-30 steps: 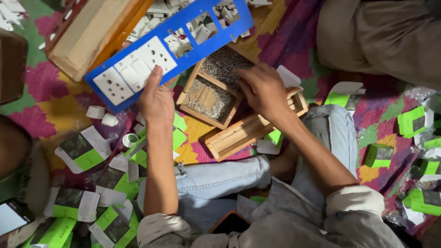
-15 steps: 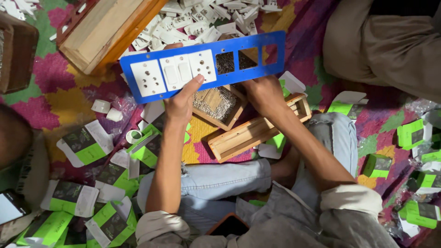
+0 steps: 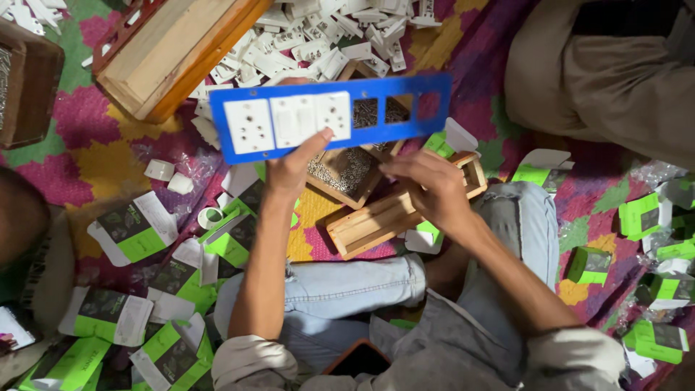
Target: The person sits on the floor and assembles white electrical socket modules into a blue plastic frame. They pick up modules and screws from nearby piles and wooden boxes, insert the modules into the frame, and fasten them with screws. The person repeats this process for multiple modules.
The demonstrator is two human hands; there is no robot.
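My left hand (image 3: 293, 168) holds up a blue switch plate (image 3: 329, 116) by its lower edge, thumb on the front. Three white modules, sockets and a switch, fill its left openings; the right openings are bare. My right hand (image 3: 427, 187) hovers just below the plate's right half, fingers curled, over a wooden tray of small screws (image 3: 346, 170). Whether it pinches anything is hidden. A long wooden box (image 3: 394, 216) lies under that hand on my lap side.
A pile of white switch parts (image 3: 326, 36) lies beyond the plate, next to an orange-edged wooden crate (image 3: 174, 51). Green and white cartons (image 3: 130, 228) litter the patterned mat on both sides. Another person's legs (image 3: 615, 80) sit at the upper right.
The blue plate has been lifted off the floor and turned level in front of me. My right hand left the long wooden box and came up under the plate.
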